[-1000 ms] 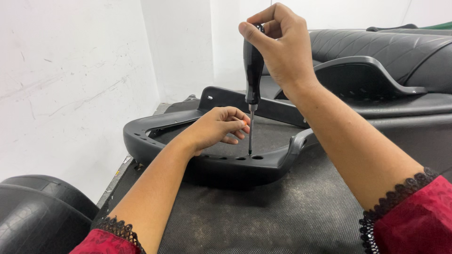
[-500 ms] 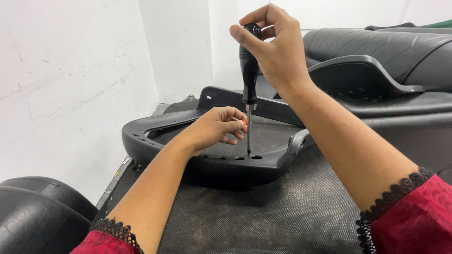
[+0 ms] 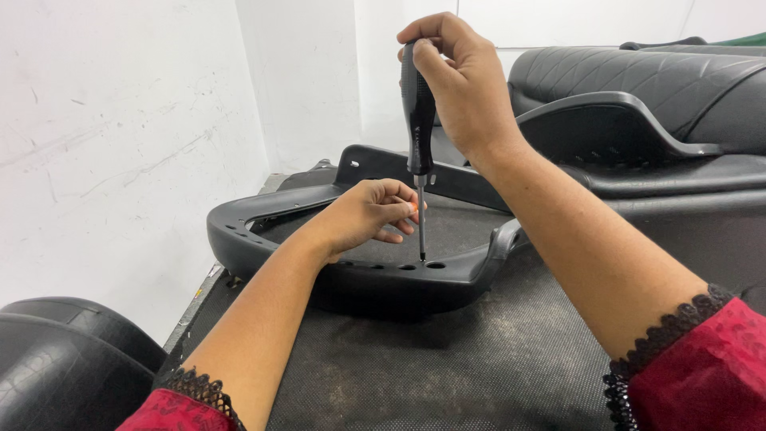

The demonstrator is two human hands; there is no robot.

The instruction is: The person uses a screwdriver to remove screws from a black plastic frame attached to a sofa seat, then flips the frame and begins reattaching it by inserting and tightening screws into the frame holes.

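My right hand (image 3: 463, 76) grips the black handle of a screwdriver (image 3: 418, 120) held upright. Its thin shaft points straight down, with the tip in one of the holes along the near rim of a black plastic frame (image 3: 383, 275). My left hand (image 3: 369, 214) rests on the frame beside the shaft, fingertips pinched lightly around it. The frame is a curved, open-centred moulded part lying flat on a dark textured mat (image 3: 479, 367).
More black moulded parts and padded seat cushions (image 3: 638, 88) are stacked at the back right. Another black cushion (image 3: 56, 359) lies at the bottom left. A white wall (image 3: 120, 120) runs along the left side.
My right hand and the screwdriver handle have shifted slightly left while the tip stays at the frame's rim. My left hand has hardly moved.
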